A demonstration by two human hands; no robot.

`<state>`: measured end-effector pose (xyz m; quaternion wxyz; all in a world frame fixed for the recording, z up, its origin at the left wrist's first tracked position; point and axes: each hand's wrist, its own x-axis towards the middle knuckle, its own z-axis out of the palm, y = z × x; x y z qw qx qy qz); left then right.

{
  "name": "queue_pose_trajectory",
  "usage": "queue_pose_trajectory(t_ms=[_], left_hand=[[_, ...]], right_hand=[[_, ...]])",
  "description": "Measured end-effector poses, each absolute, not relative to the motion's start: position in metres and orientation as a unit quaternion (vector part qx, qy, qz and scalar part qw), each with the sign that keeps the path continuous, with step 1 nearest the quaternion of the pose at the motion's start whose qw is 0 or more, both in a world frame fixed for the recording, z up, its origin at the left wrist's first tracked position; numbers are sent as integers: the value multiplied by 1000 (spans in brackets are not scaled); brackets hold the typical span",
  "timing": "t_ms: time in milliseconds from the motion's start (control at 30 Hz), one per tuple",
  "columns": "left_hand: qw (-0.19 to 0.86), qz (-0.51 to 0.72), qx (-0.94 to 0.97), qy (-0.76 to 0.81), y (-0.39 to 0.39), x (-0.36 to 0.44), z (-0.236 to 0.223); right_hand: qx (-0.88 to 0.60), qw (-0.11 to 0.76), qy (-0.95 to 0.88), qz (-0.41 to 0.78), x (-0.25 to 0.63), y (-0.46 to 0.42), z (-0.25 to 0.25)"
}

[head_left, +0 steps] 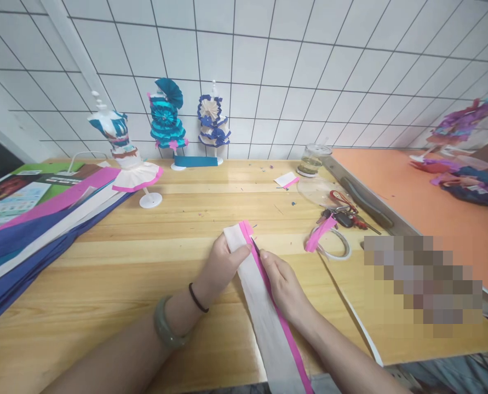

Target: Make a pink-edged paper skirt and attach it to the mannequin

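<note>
White and pink, a long, thin strip of what looks like crinkly paper (pixel 265 317) lies on the pale wooden bench (pixel 157 284), from the near edge up to the middle. The left hand (pixel 223 261) pinches the strip's far end, thumb on top. The right hand (pixel 285 287) has its fingers curled round a small dark pointed tool (pixel 255 245), mostly hidden, its tip by the pink side. The strip is likely light, soft and easy to rip, so a gentle, flat pinch close to the tip seems best.
</note>
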<state>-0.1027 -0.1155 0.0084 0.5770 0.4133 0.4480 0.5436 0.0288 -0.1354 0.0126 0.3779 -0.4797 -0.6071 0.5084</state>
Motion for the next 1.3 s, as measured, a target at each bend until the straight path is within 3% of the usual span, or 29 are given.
queue_pose_trajectory(t_ms=[800,1300], left_hand=[[613,547,391,415,-116,-104,10],[573,582,368,445,-113,-108,18]], right_hand=[[-499,357,-617,493,27,-134,15],[-494,355,-628,485,27,-136,14]])
